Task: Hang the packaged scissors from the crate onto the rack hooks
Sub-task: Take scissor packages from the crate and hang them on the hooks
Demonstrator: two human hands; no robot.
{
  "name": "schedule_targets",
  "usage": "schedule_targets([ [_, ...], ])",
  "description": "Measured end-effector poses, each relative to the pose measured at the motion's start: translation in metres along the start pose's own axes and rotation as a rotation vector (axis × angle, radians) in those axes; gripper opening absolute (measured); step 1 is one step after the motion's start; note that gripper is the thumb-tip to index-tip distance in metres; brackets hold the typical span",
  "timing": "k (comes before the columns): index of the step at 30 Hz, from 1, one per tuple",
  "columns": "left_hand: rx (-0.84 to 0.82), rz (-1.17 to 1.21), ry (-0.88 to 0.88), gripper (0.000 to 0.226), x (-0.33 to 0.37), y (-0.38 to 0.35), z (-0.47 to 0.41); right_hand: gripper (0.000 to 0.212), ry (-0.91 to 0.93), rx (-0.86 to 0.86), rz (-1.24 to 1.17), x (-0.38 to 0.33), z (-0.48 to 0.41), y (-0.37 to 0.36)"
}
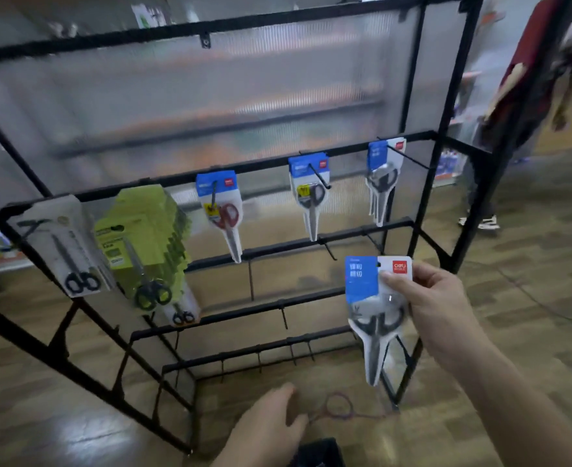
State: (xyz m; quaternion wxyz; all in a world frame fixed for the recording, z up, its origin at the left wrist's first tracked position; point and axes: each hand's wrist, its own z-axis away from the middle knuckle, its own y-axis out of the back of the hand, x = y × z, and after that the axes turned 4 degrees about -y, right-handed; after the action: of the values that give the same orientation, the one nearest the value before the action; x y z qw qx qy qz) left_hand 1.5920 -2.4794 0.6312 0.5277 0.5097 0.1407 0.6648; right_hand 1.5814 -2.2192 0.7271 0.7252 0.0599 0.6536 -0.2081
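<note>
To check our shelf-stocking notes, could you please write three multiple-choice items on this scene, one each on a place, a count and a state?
1. The red-handled scissors pack hangs: A) on the top bar; B) beside the green packs; C) on the lowest bar.
2. Hooks carrying blue-topped packs: A) one; B) five; C) three.
3. The pack in the right hand is: A) held clear of the hooks; B) hung; C) on the floor.
1 B: it hangs next to the green packs. 2 C: three hooks bear them. 3 A: no hook passes through its hole.
</note>
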Motion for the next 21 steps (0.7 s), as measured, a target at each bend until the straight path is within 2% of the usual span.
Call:
schedule_targets([
  [9,0.139,0.128,0.057,0.025,0.088,-0.002,-0.026,0.018,0.059,-0.091,-0.038,-0.047,-0.084,0.063],
  [14,0.22,0.115,0.097,0.024,0.114,-0.004,-0.029,0.022,0.105,0.029,0.003,-0.076,-0.134,0.088],
  [21,0.254,0.031,-0.036,0.031,0.161,-0.008,-0.05,0.018,0.151,0.183,0.177,-0.087,-0.194,0.088],
])
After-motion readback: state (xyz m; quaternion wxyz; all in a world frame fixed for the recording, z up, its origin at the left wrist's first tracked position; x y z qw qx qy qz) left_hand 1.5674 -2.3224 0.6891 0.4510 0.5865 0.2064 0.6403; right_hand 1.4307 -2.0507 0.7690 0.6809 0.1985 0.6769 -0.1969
